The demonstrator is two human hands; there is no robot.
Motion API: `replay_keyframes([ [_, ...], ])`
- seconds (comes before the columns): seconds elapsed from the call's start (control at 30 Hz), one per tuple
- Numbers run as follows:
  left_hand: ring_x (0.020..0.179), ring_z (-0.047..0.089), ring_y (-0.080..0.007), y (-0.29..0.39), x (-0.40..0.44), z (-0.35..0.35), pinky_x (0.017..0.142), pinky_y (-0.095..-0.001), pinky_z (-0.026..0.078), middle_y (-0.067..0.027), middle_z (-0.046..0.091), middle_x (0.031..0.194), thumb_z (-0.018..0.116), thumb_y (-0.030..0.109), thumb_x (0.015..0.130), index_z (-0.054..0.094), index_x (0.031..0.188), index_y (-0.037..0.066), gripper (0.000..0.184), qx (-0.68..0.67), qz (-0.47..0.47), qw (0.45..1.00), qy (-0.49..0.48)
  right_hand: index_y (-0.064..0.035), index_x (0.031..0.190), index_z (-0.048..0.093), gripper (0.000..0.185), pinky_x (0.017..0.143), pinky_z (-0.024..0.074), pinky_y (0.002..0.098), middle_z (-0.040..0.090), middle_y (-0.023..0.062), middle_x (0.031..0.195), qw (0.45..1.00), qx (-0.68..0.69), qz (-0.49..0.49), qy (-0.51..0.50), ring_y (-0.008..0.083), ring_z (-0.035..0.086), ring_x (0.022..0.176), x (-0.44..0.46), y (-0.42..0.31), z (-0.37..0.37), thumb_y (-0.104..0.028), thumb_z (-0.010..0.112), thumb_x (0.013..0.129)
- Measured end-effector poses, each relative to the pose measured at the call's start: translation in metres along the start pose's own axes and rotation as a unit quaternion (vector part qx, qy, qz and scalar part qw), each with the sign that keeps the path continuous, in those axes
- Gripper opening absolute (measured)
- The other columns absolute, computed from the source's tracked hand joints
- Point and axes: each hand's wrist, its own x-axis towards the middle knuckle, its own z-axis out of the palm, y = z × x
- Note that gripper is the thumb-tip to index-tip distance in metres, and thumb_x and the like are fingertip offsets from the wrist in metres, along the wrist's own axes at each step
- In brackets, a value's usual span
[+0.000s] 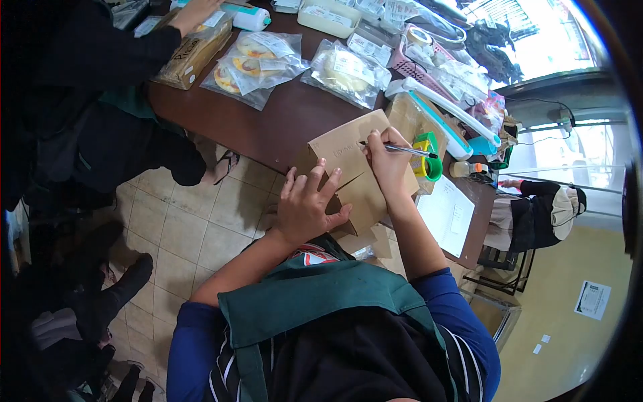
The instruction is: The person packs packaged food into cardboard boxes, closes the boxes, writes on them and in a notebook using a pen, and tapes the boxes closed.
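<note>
A brown cardboard box (365, 195) lies at the near edge of the table, with some handwriting on its upper face. In my right hand (388, 161) is a pen (405, 151), its tip against the cardboard beside the writing. My left hand (305, 204) rests on the box's left part, fingers spread, pressing on the cardboard. A dark slit or gap runs between the box's flaps near my left fingertips. The underside of the box is hidden.
Packed pizzas in clear bags (254, 63) and another sealed bag (345, 70) lie on the brown table (201, 110). A green-yellow tape dispenser (429, 157), a sealer (439, 120) and a pink basket (415, 63) stand right. A co-worker's hand (194, 15) touches a wrapped package (194, 53) at upper left.
</note>
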Motion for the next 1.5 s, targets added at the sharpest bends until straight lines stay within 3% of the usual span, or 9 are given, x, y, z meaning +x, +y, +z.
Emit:
replay_keyframes([
  [0.07, 0.09, 0.059, -0.0262, 0.001, 0.0, 0.0, 0.089, -0.0519, 0.043, -0.0126, 0.052, 0.115, 0.065, 0.048, 0.069, 0.061, 0.112, 0.012, 0.056, 0.009, -0.005, 1.0, -0.008, -0.0032, 0.052, 0.039, 0.032, 0.042, 0.036, 0.0233, 0.047, 0.0029, 0.049, 0.999, 0.03, 0.038, -0.001, 0.0102, 0.049, 0.042, 0.001, -0.004, 0.001, -0.002, 0.06, 0.077],
  [0.17, 0.089, 0.059, -0.0263, 0.001, 0.001, 0.0, 0.088, -0.052, 0.043, -0.0127, 0.052, 0.115, 0.065, 0.048, 0.069, 0.061, 0.112, 0.012, 0.056, 0.007, -0.006, 1.0, -0.007, -0.0029, 0.052, 0.04, 0.032, 0.043, 0.038, 0.0233, 0.049, 0.0037, 0.05, 1.0, -0.003, 0.013, -0.02, 0.0102, 0.052, 0.044, 0.002, 0.001, 0.0, -0.003, 0.06, 0.078],
  [0.37, 0.078, 0.057, -0.0253, 0.0, 0.001, 0.001, 0.086, -0.0538, 0.044, -0.014, 0.052, 0.117, 0.063, 0.049, 0.07, 0.06, 0.112, 0.011, 0.056, 0.008, 0.001, 1.0, 0.013, -0.0029, 0.053, 0.038, 0.033, 0.042, 0.0336, 0.0257, 0.045, 0.0043, 0.047, 0.999, -0.051, -0.005, -0.011, 0.01, 0.041, 0.04, 0.002, 0.017, -0.007, -0.006, 0.059, 0.077],
  [0.43, 0.084, 0.057, -0.0258, 0.0, 0.001, 0.0, 0.088, -0.0532, 0.043, -0.0132, 0.052, 0.115, 0.063, 0.049, 0.07, 0.06, 0.112, 0.012, 0.056, 0.013, -0.002, 1.0, 0.004, -0.003, 0.053, 0.037, 0.032, 0.042, 0.031, 0.0261, 0.043, 0.0033, 0.047, 0.996, -0.075, -0.036, -0.005, 0.01, 0.036, 0.041, 0.002, 0.02, -0.007, -0.005, 0.059, 0.077],
  [0.63, 0.091, 0.058, -0.0262, 0.001, 0.001, 0.0, 0.091, -0.0525, 0.041, -0.0123, 0.051, 0.115, 0.063, 0.05, 0.071, 0.06, 0.113, 0.013, 0.056, 0.023, -0.005, 1.0, -0.012, -0.0058, 0.054, 0.038, 0.032, 0.038, 0.0362, 0.0208, 0.047, 0.0015, 0.049, 0.999, -0.035, -0.031, 0.028, 0.0077, 0.049, 0.041, 0.003, 0.012, -0.005, -0.001, 0.057, 0.078],
  [0.77, 0.092, 0.058, -0.0263, 0.001, 0.0, 0.002, 0.091, -0.0524, 0.041, -0.0123, 0.051, 0.115, 0.063, 0.05, 0.071, 0.06, 0.112, 0.012, 0.056, 0.02, -0.006, 1.0, -0.007, -0.0028, 0.053, 0.038, 0.032, 0.04, 0.0321, 0.0238, 0.042, 0.0011, 0.047, 0.999, 0.037, 0.021, 0.023, 0.0058, 0.042, 0.043, 0.001, -0.006, 0.002, -0.003, 0.059, 0.078],
  [1.07, 0.091, 0.059, -0.0259, -0.001, 0.002, 0.001, 0.091, -0.0522, 0.041, -0.0122, 0.052, 0.114, 0.063, 0.05, 0.07, 0.061, 0.112, 0.013, 0.056, 0.02, 0.001, 1.0, -0.005, -0.0021, 0.054, 0.039, 0.032, 0.04, 0.0331, 0.0242, 0.044, 0.0025, 0.047, 0.999, 0.01, 0.016, 0.025, 0.0069, 0.042, 0.041, 0.004, 0.003, 0.001, -0.004, 0.058, 0.079],
  [1.13, 0.091, 0.059, -0.0258, 0.0, 0.001, 0.0, 0.091, -0.0522, 0.041, -0.012, 0.052, 0.113, 0.063, 0.05, 0.07, 0.061, 0.111, 0.013, 0.056, 0.021, -0.002, 1.0, -0.01, -0.0019, 0.054, 0.039, 0.031, 0.04, 0.0334, 0.0245, 0.043, 0.0025, 0.047, 0.998, -0.051, -0.034, 0.023, 0.007, 0.042, 0.041, 0.005, 0.016, -0.005, -0.003, 0.058, 0.079],
  [1.5, 0.09, 0.059, -0.0256, -0.001, 0.002, -0.001, 0.091, -0.0528, 0.041, -0.0121, 0.052, 0.112, 0.064, 0.049, 0.069, 0.061, 0.111, 0.012, 0.055, 0.018, 0.002, 1.0, -0.012, -0.0056, 0.055, 0.038, 0.031, 0.037, 0.0351, 0.0208, 0.047, 0.0021, 0.049, 0.999, 0.024, 0.005, 0.037, 0.0074, 0.048, 0.041, 0.005, 0.004, 0.0, -0.003, 0.058, 0.08],
])
